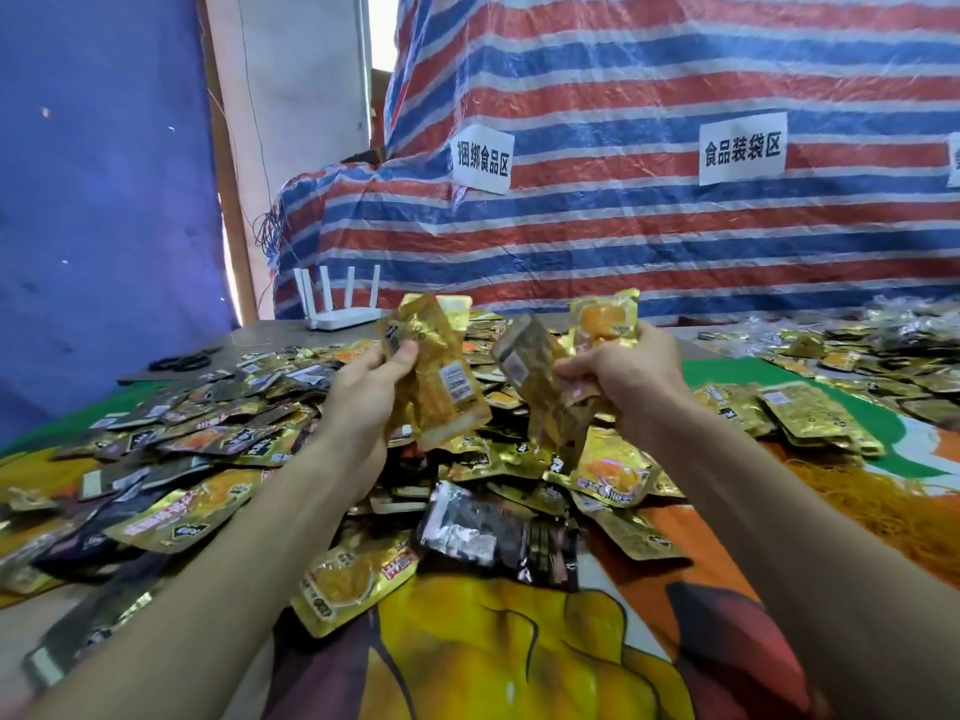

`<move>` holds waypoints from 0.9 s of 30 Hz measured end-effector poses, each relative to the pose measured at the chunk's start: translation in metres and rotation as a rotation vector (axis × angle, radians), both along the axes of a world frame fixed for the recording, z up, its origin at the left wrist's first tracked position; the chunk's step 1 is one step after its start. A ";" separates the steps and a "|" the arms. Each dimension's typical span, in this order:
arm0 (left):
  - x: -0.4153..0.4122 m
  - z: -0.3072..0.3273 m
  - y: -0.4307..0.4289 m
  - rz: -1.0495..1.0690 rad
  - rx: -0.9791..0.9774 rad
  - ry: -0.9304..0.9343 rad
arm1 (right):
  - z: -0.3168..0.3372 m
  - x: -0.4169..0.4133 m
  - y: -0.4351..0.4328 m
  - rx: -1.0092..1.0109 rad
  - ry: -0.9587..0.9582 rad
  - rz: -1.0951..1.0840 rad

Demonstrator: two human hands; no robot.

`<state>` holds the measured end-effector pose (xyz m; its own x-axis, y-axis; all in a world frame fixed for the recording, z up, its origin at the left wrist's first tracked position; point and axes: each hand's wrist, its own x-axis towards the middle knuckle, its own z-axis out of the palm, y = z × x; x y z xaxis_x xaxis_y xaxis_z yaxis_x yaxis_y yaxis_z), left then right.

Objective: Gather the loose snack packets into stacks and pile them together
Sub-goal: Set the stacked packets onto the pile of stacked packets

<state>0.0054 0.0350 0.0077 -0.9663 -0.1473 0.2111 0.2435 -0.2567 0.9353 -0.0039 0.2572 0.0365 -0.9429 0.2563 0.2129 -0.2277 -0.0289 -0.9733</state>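
A wide heap of loose gold and black snack packets (218, 449) covers the table in front of me. My left hand (363, 397) is raised above the heap and grips a bunch of gold packets (436, 376) between thumb and fingers. My right hand (628, 376) is raised beside it and grips another bunch of gold packets (540, 387), with one packet (605, 317) sticking up above the fingers. A small stack of gold packets (810, 413) lies to the right on the cloth.
A white router (343, 304) with several antennas stands at the back of the table, black scissors (182, 361) to its left. A striped tarp (675, 226) with paper signs hangs behind. A tangle of orange rubber bands (883, 506) lies at the right. More packets (883, 350) lie far right.
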 end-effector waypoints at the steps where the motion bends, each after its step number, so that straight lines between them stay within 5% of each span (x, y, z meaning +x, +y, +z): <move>1: 0.001 0.002 0.003 -0.041 -0.020 0.027 | 0.002 -0.001 -0.002 -0.021 0.030 0.019; 5: -0.004 0.006 0.017 -0.136 -0.099 0.088 | 0.000 -0.009 -0.016 -0.083 0.087 0.104; 16: -0.023 -0.029 0.027 -0.091 0.076 -0.069 | -0.059 -0.034 -0.049 -0.200 0.096 0.298; 22: -0.020 -0.030 0.023 -0.284 -0.007 -0.118 | -0.063 -0.031 -0.049 -0.234 0.117 0.339; 27: -0.018 -0.030 0.023 -0.243 0.049 -0.052 | -0.060 -0.026 -0.043 -0.316 0.114 0.237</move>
